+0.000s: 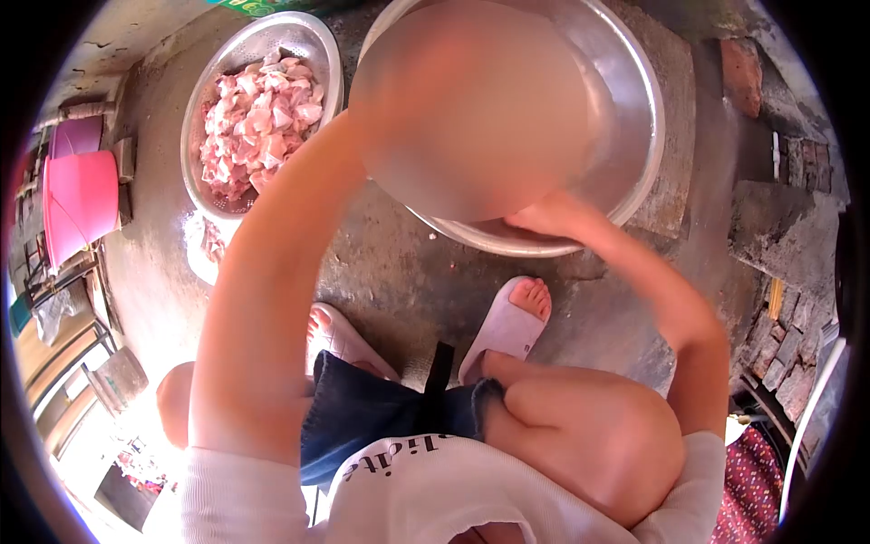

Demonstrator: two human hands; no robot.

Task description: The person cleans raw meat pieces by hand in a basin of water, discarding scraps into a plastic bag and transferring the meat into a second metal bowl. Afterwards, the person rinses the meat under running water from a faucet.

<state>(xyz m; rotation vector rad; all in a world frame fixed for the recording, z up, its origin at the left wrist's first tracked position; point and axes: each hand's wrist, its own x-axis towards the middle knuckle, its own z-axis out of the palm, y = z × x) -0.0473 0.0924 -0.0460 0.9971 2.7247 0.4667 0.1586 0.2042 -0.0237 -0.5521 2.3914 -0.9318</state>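
Observation:
A large metal basin [645, 136] stands on the floor in front of me, most of its inside hidden by a round blur. My left hand [408, 86] reaches over the basin's left side into that blur, so its fingers and anything in them cannot be seen. At the near rim is my right hand [555, 216], partly inside the basin, with its fingertips lost in the blur. Left of the basin, an oval perforated metal colander [332, 77] holds a heap of raw, pale pink meat pieces [263, 118]. Neither hand touches the colander.
My feet in pale slippers [497, 331] are close to the basin's near side. A white container [201, 258] with more pieces sits below the colander. Pink tub [82, 204] at far left; bricks [790, 354] and a white hose [809, 426] at right.

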